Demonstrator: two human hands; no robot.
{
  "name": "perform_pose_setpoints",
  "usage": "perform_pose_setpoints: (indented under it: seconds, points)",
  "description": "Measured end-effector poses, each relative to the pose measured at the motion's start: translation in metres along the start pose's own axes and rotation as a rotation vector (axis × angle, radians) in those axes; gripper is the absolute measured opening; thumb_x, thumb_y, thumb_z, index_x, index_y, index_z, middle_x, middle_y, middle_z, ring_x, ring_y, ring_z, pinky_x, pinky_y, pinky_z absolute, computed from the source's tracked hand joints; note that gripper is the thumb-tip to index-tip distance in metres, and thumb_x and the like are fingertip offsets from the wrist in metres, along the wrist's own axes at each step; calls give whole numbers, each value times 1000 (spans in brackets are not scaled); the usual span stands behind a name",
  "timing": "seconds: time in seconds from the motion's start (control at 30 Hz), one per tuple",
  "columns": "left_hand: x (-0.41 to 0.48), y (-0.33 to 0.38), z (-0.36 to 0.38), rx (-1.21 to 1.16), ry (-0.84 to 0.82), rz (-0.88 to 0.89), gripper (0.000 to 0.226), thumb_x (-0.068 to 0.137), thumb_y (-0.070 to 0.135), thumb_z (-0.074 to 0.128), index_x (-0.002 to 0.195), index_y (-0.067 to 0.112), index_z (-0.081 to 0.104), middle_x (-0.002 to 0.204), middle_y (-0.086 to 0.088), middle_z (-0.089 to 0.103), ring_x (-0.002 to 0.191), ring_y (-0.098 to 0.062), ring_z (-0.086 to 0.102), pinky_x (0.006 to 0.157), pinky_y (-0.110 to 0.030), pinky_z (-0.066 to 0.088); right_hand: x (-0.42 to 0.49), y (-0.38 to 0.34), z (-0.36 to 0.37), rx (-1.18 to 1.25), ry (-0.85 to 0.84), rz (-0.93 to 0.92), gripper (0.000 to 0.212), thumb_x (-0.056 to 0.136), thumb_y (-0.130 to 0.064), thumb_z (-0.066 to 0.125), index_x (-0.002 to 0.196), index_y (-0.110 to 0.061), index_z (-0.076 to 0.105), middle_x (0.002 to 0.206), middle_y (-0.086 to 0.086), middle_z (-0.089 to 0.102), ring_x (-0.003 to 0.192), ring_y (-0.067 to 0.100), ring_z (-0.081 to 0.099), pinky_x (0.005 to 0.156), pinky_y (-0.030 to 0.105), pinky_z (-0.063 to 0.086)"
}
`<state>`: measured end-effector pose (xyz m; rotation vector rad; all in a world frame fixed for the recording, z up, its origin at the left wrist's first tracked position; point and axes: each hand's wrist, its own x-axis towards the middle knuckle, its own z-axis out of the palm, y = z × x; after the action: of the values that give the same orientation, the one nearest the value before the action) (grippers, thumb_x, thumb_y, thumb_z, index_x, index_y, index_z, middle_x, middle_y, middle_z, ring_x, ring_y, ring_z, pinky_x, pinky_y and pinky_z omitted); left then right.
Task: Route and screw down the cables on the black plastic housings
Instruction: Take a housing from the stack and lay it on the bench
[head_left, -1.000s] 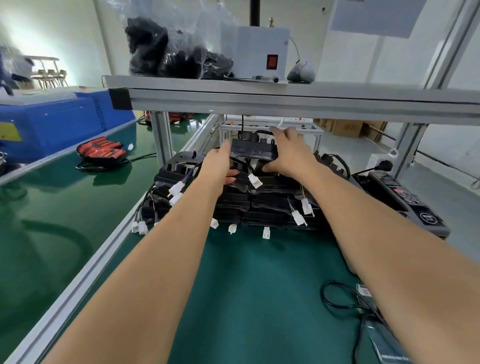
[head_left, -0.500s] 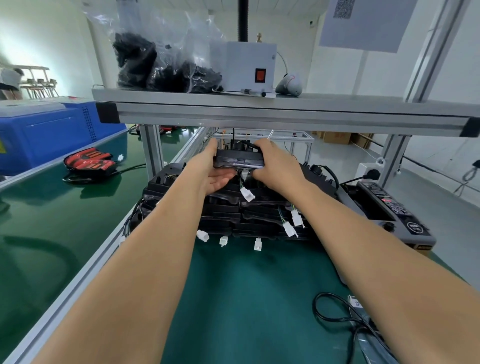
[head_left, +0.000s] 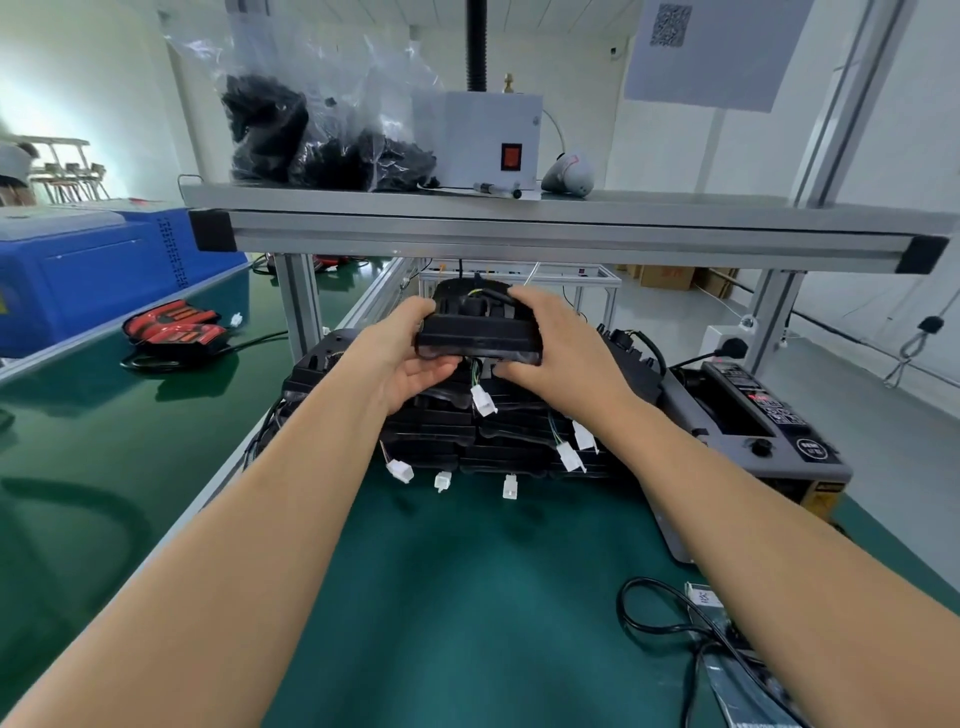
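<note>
Green bench mat (head_left: 467, 597) beneath stack of black housings (head_left: 431, 436); left hand (head_left: 410, 358) and right hand (head_left: 561, 353) tight around one housing (head_left: 478, 338) above.

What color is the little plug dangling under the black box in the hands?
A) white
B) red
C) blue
A: the plug hanging on thin wires below the black box, which the left hand and right hand hold, is white.
</note>
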<state>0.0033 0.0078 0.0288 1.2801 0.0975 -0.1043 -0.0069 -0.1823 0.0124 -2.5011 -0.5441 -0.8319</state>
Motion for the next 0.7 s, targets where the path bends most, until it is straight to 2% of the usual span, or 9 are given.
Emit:
perform_pose_setpoints:
  seconds: [0.13,0.23,0.4,0.47,0.6,0.7]
  points:
    - [-40,-14,-11,-39,-1,99,22,90,29,60,96,8,60,63,-7,71,59,-18,70,52,-24,55,-35,-12,-11,20,35,-3,80,70,-42,77,138,-24,40,129,-2,46,114,17,48,100,38,38]
    - [-75,-27,-20,-5,-7,157,23,92,28,57,99,7,63,72,-5,73,61,-16,69,54,-24,54,-64,-27,-21,-26,57,-60,80,67,-46,78,136,-22,44,125,-1,49,115,17,47,102,41,37]
    - [-136,-60,-37,42,-44,227,23,91,24,57,111,14,65,90,-7,73,71,-18,69,55,-27,54,-125,-47,-31,-95,81,-142,84,64,-55,71,136,-26,39,118,-2,50,114,17,45,106,27,24]
    - [-161,-77,-43,14,-56,210,28,81,28,64,109,21,66,90,-8,73,70,-19,69,55,-28,54,-153,-51,-32,-99,104,-181,80,67,-58,65,136,-26,39,113,-4,47,109,15,43,107,23,22]
    - [-197,-113,-53,-1,-30,121,46,68,29,63,114,23,60,86,-12,73,66,-22,68,53,-29,53,-206,-54,-25,-105,106,-242,75,70,-58,63,133,-22,42,103,-4,46,102,12,44,106,38,30]
    - [-209,-137,-57,2,-1,30,45,71,22,67,114,22,58,82,-15,73,64,-25,68,53,-31,54,-234,-55,-18,-136,55,-216,74,69,-57,64,131,-22,43,97,-2,52,98,9,45,102,44,32]
